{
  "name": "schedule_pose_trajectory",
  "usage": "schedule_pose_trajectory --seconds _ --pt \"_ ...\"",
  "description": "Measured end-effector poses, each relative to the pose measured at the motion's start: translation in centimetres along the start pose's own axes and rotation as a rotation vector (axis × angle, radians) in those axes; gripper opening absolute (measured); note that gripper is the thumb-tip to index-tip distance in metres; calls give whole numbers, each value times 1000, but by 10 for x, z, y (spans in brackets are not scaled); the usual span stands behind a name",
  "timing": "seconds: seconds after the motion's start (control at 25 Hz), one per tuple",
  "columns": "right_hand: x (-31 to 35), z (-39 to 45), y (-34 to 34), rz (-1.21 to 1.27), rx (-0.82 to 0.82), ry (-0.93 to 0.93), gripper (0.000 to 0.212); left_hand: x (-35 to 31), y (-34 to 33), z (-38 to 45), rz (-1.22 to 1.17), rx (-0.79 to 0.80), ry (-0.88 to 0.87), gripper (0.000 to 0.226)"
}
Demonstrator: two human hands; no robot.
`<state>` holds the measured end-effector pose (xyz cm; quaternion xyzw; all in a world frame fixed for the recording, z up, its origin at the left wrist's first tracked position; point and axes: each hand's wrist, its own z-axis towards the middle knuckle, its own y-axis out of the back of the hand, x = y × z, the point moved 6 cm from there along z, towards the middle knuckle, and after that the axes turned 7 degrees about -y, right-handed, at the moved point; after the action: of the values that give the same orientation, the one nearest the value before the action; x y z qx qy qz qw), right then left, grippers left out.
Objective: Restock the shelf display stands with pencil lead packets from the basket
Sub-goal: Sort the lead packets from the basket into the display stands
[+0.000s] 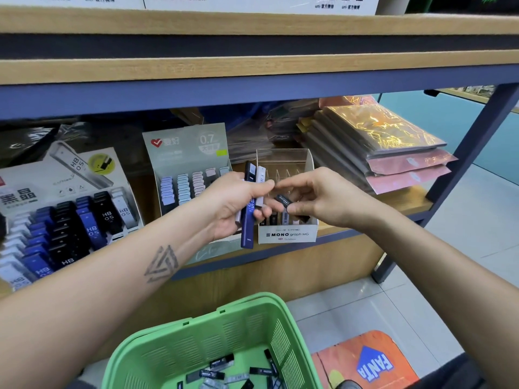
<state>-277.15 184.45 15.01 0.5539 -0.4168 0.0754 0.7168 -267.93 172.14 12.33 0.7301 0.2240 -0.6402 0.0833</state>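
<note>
My left hand (234,204) grips a bunch of pencil lead packets (249,211), dark blue, black and white, upright in front of the shelf. My right hand (314,200) pinches one small black packet (283,200) just over the white MONO graph MG display stand (289,234), whose clear dividers stand behind. Both hands' fingertips nearly touch. Several more packets (222,373) lie in the green basket (196,332) below. Two more stands sit to the left: a 0.7 stand (188,164) and an HB 0.5 stand (64,209).
Wooden shelf boards (252,71) overhang the display level. Wrapped flat packs (376,147) are stacked at the right of the shelf, beside a dark metal post (466,153). An orange mat (368,363) lies on the tiled floor next to the basket.
</note>
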Motion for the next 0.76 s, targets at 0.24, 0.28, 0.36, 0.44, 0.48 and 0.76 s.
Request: schedule_pose_trajectory --seconds 0.24,0.28,0.36,0.44,0.48,0.76 --pt "-12 -3 8 667 -59 -139 24 -1 10 -1 28 -20 3 13" --pt "-13 -2 10 729 -61 -147 22 1 9 -2 28 1 21 13" --pt "-15 -1 10 753 -59 -155 22 5 5 -4 15 52 53 15" --pt "-17 1 7 765 -58 -157 23 7 0 -7 0 105 83 14" --pt "-16 2 5 782 -52 -155 23 8 -2 -9 -10 133 99 15" --pt "-24 6 -3 914 -3 -170 27 7 3 -12 35 82 72 14"
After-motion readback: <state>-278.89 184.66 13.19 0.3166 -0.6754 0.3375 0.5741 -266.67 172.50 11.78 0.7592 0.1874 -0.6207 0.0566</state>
